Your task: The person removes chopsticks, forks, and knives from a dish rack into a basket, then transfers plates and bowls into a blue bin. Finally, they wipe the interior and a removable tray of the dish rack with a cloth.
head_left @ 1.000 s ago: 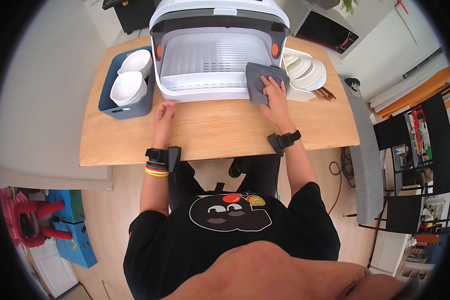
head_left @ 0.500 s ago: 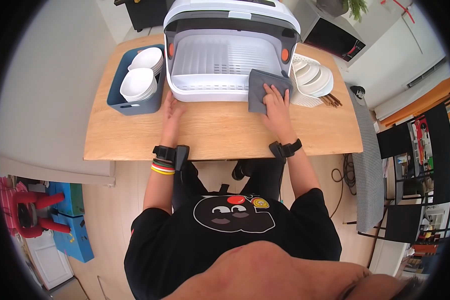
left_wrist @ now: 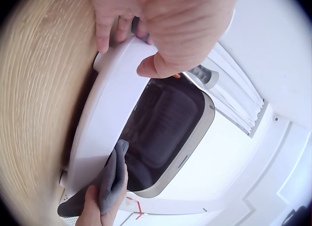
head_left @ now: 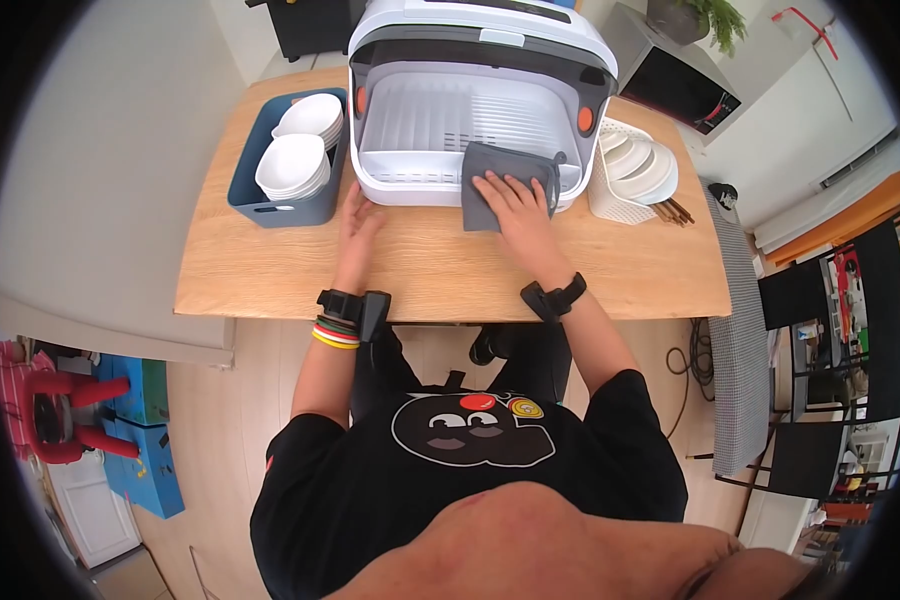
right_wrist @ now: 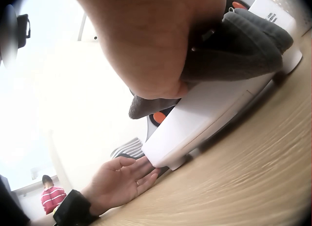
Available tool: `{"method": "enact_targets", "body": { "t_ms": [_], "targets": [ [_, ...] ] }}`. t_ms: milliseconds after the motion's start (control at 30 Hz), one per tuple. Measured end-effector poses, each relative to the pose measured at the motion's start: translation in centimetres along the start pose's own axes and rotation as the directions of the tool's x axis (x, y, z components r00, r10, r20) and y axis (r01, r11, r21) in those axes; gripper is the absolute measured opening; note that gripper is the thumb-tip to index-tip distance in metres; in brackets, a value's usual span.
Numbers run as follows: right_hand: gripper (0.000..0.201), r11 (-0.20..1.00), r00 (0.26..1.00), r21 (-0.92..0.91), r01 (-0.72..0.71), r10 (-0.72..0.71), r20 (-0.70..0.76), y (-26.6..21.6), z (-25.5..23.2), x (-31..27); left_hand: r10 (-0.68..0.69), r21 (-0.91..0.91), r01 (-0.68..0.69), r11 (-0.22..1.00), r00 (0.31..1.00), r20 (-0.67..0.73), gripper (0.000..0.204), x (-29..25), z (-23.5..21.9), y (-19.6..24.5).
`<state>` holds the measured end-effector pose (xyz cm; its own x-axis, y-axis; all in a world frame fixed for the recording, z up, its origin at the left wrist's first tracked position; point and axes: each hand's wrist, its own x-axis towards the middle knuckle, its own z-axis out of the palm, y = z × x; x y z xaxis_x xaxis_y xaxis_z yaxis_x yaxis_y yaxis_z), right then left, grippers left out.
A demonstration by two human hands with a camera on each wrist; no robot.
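A grey cloth point(head_left: 485, 205) hangs over the front rim of a white dish storage box point(head_left: 410, 192), right of its middle. My right hand point(head_left: 519, 212) holds the cloth against that rim, fingers spread over the top; the left wrist view shows the thumb point(left_wrist: 90, 199) on the cloth's near side. At the box's front left corner is my left hand point(head_left: 360, 228), its fingers lying along the corner and relaxed. In the right wrist view the left palm point(right_wrist: 117, 184) is turned up with the fingertips touching the corner's underside.
Left of the box, a blue-grey bin point(head_left: 270, 212) holds stacks of white bowls point(head_left: 295, 165). On the right stands a white perforated basket point(head_left: 615, 205) with white plates point(head_left: 650, 170) and brown chopsticks point(head_left: 676, 210). A dark lid point(head_left: 485, 65) is raised over the box on the wooden table point(head_left: 440, 270).
My right hand has slid the cloth leftward along the front rim. My left hand has gone from loosely curled in front of the box to touching its front left corner.
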<state>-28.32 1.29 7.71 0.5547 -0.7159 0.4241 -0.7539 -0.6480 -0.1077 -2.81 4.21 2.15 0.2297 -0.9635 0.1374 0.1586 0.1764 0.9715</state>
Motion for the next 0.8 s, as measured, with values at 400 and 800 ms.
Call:
{"method": "enact_targets", "body": {
  "t_ms": [400, 800],
  "targets": [
    [0.071, 0.974, 0.974, -0.07, 0.214, -0.218, -0.061, -3.3, 4.0, 3.0, -0.007, -0.054, 0.005, 0.999, 1.0, -0.025, 0.068, 0.2, -0.4, -0.7],
    [0.049, 0.931, 0.924, -0.009, 0.365, -0.363, -0.118, -7.0, 5.8, 6.8, -0.051, -0.178, 0.055, 0.982, 0.998, 0.025, 0.063, 0.3, -1.2, -1.2]
  ]
}}
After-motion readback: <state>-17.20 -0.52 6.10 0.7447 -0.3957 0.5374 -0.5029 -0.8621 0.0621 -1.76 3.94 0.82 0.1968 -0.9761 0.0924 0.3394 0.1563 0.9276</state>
